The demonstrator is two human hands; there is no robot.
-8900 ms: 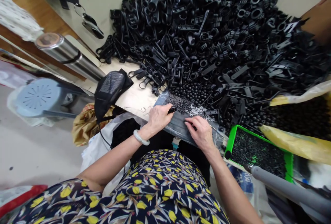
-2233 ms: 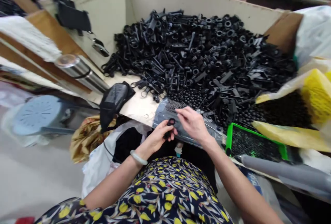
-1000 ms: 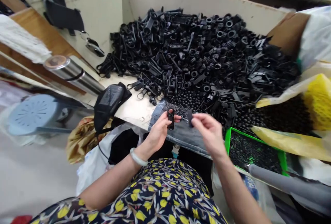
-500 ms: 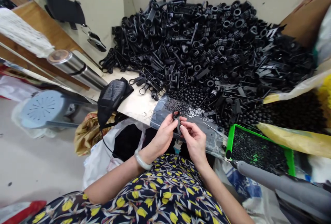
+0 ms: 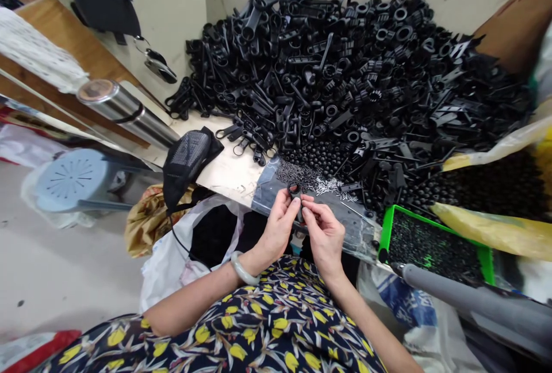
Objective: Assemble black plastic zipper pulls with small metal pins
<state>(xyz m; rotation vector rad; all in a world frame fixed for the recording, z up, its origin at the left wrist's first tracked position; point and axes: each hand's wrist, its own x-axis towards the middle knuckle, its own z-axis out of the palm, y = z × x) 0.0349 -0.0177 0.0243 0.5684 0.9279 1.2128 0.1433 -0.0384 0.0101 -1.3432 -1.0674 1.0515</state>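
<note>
Between my two hands, just above the front edge of the bench, is a small black plastic part with a ring end (image 5: 295, 190). My left hand (image 5: 278, 220) is closed around it, thumb along its side and the ring showing above the fingers. Fingertips of my right hand (image 5: 323, 232) pinch its lower end; whether they also hold a smaller piece is hidden. Right behind the hands lie a small heap of silvery pins (image 5: 326, 185) and a patch of tiny dark pieces (image 5: 295, 173) on the denim-covered bench edge (image 5: 265, 186).
A large pile of black plastic parts (image 5: 302, 74) fills the bench behind. To the right stand a green tray (image 5: 387, 229) of small black pieces and a grey cylindrical tool (image 5: 452, 287). A steel flask (image 5: 142, 123) and black mesh pouch (image 5: 190, 160) are at left.
Both hands keep their hold on the black part in nearly the same place. The view has shifted slightly; otherwise only small finger movement shows.
</note>
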